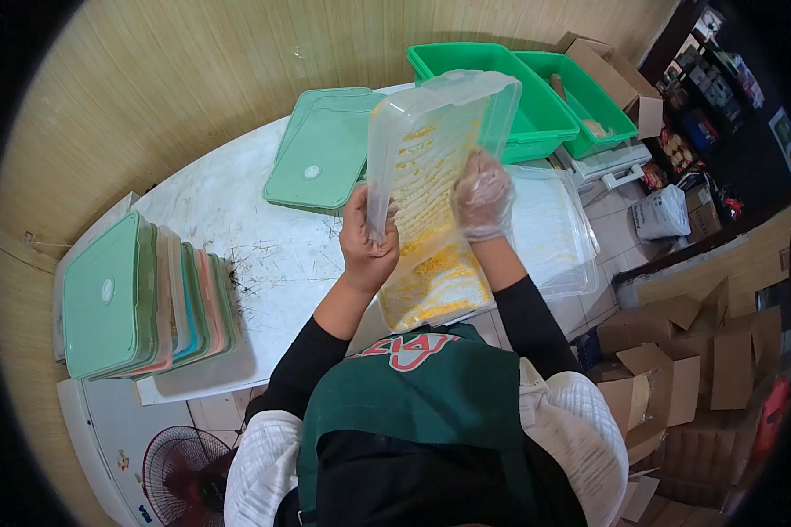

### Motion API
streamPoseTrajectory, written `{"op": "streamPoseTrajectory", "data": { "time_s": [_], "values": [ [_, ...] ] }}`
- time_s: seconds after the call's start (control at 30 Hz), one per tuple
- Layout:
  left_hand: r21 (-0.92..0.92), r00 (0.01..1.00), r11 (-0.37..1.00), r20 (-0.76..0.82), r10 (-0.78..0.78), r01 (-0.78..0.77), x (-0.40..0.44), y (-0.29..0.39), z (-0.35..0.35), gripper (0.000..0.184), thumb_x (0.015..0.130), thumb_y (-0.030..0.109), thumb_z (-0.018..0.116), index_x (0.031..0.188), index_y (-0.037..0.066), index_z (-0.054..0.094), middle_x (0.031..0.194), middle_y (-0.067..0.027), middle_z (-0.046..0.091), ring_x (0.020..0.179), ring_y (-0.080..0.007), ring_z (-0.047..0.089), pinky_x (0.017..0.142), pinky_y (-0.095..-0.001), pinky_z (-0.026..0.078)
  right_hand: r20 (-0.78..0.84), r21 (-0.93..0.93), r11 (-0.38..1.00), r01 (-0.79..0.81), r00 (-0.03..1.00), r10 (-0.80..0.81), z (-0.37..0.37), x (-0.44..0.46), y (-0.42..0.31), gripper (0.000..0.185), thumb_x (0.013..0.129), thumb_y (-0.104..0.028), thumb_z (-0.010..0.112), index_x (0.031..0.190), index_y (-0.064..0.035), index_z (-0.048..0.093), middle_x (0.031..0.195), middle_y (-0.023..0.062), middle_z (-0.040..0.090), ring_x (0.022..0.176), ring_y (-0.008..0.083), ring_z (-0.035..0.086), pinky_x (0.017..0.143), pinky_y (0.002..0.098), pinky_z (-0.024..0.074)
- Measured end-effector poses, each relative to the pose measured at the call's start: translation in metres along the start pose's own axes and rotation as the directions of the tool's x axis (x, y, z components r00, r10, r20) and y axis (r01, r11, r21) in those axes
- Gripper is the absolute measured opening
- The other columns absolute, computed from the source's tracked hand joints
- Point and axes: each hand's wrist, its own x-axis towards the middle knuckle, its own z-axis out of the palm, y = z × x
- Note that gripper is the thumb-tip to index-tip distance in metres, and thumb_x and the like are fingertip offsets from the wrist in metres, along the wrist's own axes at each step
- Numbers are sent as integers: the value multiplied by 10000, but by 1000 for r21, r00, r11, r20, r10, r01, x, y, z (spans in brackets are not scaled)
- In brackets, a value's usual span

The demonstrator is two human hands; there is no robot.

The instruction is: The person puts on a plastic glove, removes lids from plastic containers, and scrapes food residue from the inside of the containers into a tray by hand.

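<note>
A clear plastic container (439, 114) is held up on a steep tilt over the table's front edge. Yellow crumbly residue streaks its inside, thickest toward the lower end. My bare left hand (369, 230) grips its left wall, fingers wrapped over the edge. My right hand (483, 195), in a thin transparent glove, is closed in a fist at the right side of the container's inside; whatever its fingers hold is hidden. Beneath my right forearm, another clear container or lid (549, 233) lies on the white table (277, 250).
Green lids (312, 162) lie behind my left hand. A stack of lids in several colours (110, 294) stands at the left. Green bins (536, 119) sit at the back right. A red fan (180, 470) is low at left; cardboard boxes (677, 369) crowd the right floor.
</note>
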Motion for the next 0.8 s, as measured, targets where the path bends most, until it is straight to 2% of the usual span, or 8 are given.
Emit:
{"op": "streamPoseTrajectory", "data": {
  "time_s": [0.13, 0.23, 0.33, 0.43, 0.53, 0.6, 0.63, 0.8],
  "values": [
    [101, 975, 974, -62, 211, -204, 2, -6, -1, 481, 710, -107, 444, 1187, -91, 387, 997, -152, 539, 871, -205, 590, 790, -273, 462, 37, 2, 1000, 16, 999, -16, 11, -38, -8, 174, 691, -113, 560, 852, -48, 540, 849, 63, 525, 791, 227, 523, 676, 364, 421],
    [-15, 978, 978, -36, 205, -206, -4, -5, -3, 360, 845, -29, 396, 1199, -81, 360, 1095, -139, 475, 988, -188, 519, 876, -295, 418, 37, 241, 960, -140, 990, 135, 19, -58, -15, 202, 683, -111, 557, 862, -19, 539, 861, 97, 526, 798, 273, 522, 705, 399, 421],
    [22, 958, 962, -87, 274, -273, -1, 4, -2, 350, 800, -63, 411, 1147, -110, 405, 1039, -159, 508, 916, -212, 555, 830, -272, 431, 2, 369, 928, -53, 998, 56, 11, -58, -20, 266, 691, -120, 551, 915, 23, 531, 907, 152, 535, 811, 325, 517, 735, 428, 418],
    [-69, 952, 964, -194, 238, -255, -3, -6, 5, 328, 834, 5, 427, 1143, -104, 416, 1043, -165, 516, 913, -216, 558, 819, -277, 434, -88, 419, 907, -34, 993, 77, 21, -67, -35, 316, 685, -121, 549, 952, 47, 530, 971, 194, 536, 845, 366, 512, 757, 454, 410],
    [3, 966, 967, -31, 256, -256, 0, 4, -3, 350, 832, 40, 477, 1150, -96, 419, 1023, -151, 541, 923, -220, 561, 807, -284, 439, -48, 237, 969, 69, 997, -59, 21, -79, -42, 356, 685, -125, 555, 991, 56, 539, 993, 205, 545, 901, 369, 524, 796, 437, 419],
    [82, 937, 936, 105, 333, -342, 9, 19, -6, 386, 820, 59, 526, 1158, -94, 416, 998, -139, 556, 919, -223, 564, 797, -289, 445, 59, 361, 932, 32, 997, -57, 16, -83, -53, 336, 685, -123, 558, 974, 48, 549, 957, 197, 554, 917, 366, 530, 819, 435, 421],
    [28, 952, 957, 117, 284, -289, 3, 12, -4, 399, 801, 68, 565, 1147, -74, 425, 986, -137, 561, 912, -226, 568, 790, -295, 451, 112, 419, 908, 7, 992, -60, 11, -83, -59, 326, 685, -123, 560, 966, 44, 554, 939, 193, 559, 926, 364, 533, 831, 435, 422],
    [-302, 988, 952, 152, -10, 56, -30, -29, 3, 493, 721, 96, 699, 1128, 26, 431, 972, -160, 565, 898, -257, 580, 774, -337, 474, -75, 578, 781, 235, 969, -236, -14, -84, -70, 270, 696, -98, 545, 945, 5, 567, 895, 172, 571, 894, 334, 547, 797, 424, 436]
  ]
}}
